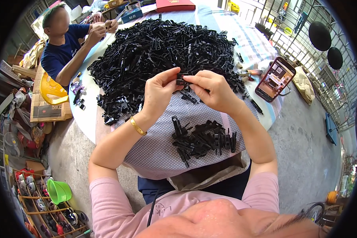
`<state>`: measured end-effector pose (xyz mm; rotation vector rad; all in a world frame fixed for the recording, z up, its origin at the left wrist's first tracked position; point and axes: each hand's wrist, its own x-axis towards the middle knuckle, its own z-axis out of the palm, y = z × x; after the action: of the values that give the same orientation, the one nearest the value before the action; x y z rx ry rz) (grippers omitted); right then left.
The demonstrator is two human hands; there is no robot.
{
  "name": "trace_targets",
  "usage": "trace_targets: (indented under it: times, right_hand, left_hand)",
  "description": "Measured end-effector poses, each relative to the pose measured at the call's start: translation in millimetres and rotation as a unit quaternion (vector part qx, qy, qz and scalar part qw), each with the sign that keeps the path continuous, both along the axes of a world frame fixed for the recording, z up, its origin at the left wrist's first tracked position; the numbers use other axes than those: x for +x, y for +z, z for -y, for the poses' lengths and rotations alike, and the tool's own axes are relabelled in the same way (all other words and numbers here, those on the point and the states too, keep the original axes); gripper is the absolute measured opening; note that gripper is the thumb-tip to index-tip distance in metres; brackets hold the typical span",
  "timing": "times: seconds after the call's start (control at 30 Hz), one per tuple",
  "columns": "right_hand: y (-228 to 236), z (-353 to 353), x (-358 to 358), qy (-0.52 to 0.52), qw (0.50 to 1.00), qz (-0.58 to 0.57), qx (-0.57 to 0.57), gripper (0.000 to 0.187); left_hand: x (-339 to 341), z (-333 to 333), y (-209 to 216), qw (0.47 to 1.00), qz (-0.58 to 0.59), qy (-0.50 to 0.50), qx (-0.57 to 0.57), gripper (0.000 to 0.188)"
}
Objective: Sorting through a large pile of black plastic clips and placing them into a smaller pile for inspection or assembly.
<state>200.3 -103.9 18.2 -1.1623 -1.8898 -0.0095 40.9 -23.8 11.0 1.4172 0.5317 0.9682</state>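
Left hand (156,94) and right hand (216,91), close together, both pinched tight on small black part (181,81) above table (85,116), inward of near edge; its shape mostly hidden.

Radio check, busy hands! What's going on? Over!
Left hand and right hand: both pinching a small black piece. Big black heap beyond; smaller black pile nearer the body. Phone off right, not in the way.
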Motion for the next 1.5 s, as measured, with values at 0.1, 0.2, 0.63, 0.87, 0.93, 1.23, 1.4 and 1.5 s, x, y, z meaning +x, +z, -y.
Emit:
trace_targets:
  times: [0.1, 0.2, 0.63, 0.87, 0.93, 1.23, 1.4, 1.5]
  right_hand:
    - [-1.9, -2.0, 0.3, -0.008, 1.0, -0.019, 0.004, 0.023]
    - [-0.8, -3.5, 1.2, -0.037, 0.999, 0.012, 0.025, 0.022]
    - [-0.9, -3.1, 9.2, 0.055, 0.971, -0.183, -0.145, 0.035]
    - [-0.7, -3.5, 15.3, 0.035, 0.946, -0.259, -0.193, 0.024]
    - [5.2, -3.5, 23.2, 0.089, 0.901, -0.324, -0.273, 0.024]
    - [8.3, 6.7, 84.4, -0.152, 0.959, 0.035, -0.237, 0.015]
    - [4.7, 6.6, 73.4, -0.201, 0.929, 0.114, -0.288, 0.019]
    - [2.7, -1.5, 55.0, -0.278, 0.891, 0.209, -0.291, 0.016]
  left_hand:
    - [-0.7, -2.3, -1.3, 0.999, 0.014, -0.023, -0.024, 0.032]
    - [-3.3, -3.6, -3.1, 0.999, 0.005, -0.032, -0.011, 0.031]
    - [-5.6, 0.2, 0.6, 0.997, -0.027, -0.034, 0.068, 0.037]
    - [-6.3, 1.6, 5.0, 0.993, -0.024, -0.078, 0.087, 0.041]
    - [-7.2, 2.4, 3.6, 0.993, -0.02, -0.105, 0.058, 0.043]
    - [2.6, 21.1, -12.1, 0.886, -0.179, -0.333, 0.269, 0.017]
    - [24.2, 16.8, -17.2, 0.869, -0.264, -0.02, 0.418, 0.017]
    - [24.7, 6.8, -28.9, 0.806, -0.273, 0.034, 0.524, 0.018]
